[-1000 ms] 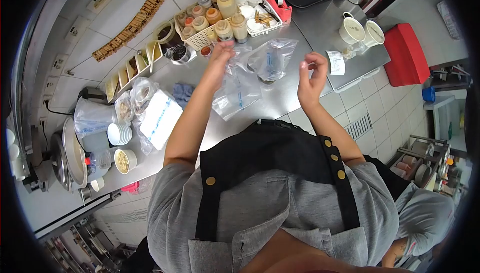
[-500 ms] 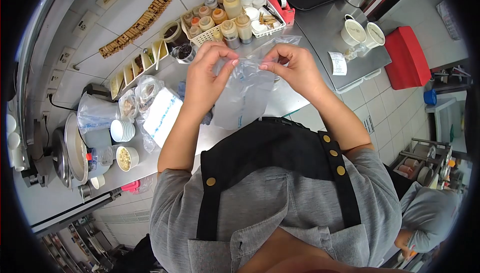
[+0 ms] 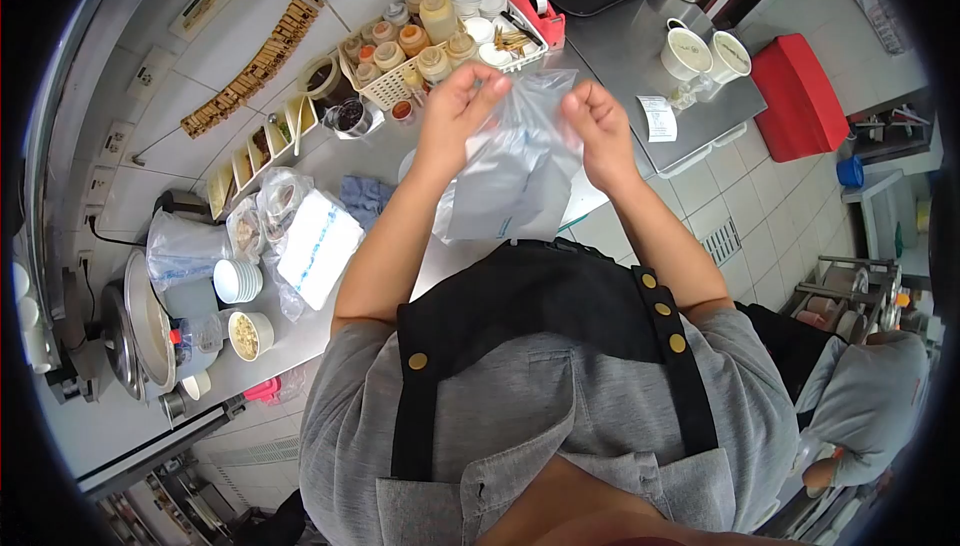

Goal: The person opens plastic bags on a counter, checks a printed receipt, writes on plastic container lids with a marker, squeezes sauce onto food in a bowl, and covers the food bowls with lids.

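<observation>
A clear plastic bag (image 3: 515,181) hangs between my hands over the front of the steel counter, its mouth at the top and its lower part in front of my apron. My left hand (image 3: 462,111) pinches the bag's upper left edge, thumb against fingers. On the other side my right hand (image 3: 597,131) is closed on the upper right edge. The film is creased between the two hands and bluish print shows near its bottom. Just beyond the bag is a white basket (image 3: 395,86) of sauce bottles.
To the left are a stack of printed white bags (image 3: 320,249), stacked white bowls (image 3: 238,281), a blue cloth (image 3: 366,198) and a tub of food (image 3: 250,335). To the right lie a receipt (image 3: 657,119) and lidded tubs (image 3: 689,54). A co-worker (image 3: 870,406) stands at far right.
My hands have moved apart and turned more upright, and the bag between them has spread wider and fuller. The view has shifted slightly.
</observation>
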Action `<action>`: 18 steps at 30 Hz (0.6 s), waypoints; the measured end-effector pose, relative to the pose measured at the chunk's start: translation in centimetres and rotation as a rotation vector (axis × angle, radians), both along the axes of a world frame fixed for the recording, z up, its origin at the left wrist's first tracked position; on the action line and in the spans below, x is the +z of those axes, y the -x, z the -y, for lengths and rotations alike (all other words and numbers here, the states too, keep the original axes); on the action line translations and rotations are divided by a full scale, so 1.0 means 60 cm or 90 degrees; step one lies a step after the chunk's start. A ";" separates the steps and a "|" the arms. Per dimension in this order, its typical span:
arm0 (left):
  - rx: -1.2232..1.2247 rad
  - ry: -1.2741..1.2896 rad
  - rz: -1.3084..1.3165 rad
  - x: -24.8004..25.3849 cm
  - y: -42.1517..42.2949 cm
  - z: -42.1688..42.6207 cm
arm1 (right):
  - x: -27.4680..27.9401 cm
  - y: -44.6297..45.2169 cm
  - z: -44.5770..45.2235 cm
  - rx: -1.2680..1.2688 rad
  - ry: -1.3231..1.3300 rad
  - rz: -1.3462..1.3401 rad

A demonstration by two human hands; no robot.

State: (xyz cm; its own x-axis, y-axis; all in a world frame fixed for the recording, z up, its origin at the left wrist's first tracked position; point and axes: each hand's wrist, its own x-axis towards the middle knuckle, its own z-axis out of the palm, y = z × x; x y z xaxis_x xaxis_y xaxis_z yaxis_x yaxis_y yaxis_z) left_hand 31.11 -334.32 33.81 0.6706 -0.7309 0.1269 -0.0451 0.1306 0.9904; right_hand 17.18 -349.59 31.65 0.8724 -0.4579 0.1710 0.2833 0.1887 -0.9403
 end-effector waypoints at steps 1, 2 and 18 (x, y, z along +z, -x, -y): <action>-0.001 -0.001 -0.003 -0.014 -0.017 0.022 | -0.007 -0.015 0.007 -0.001 -0.001 -0.003; 0.026 -0.037 0.062 -0.042 -0.040 0.046 | -0.021 -0.037 0.018 -0.070 -0.050 -0.032; 0.277 -0.401 0.179 -0.386 -0.038 0.072 | -0.388 -0.062 0.078 -0.180 -0.310 -0.485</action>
State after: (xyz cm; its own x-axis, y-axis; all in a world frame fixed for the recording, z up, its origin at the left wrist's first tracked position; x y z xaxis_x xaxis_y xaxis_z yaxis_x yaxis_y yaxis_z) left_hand 33.38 -338.64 10.67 0.9153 -0.4024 -0.0158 -0.2206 -0.5338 0.8164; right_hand 20.90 -354.27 8.35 0.5163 -0.5410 -0.6639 -0.2783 0.6272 -0.7274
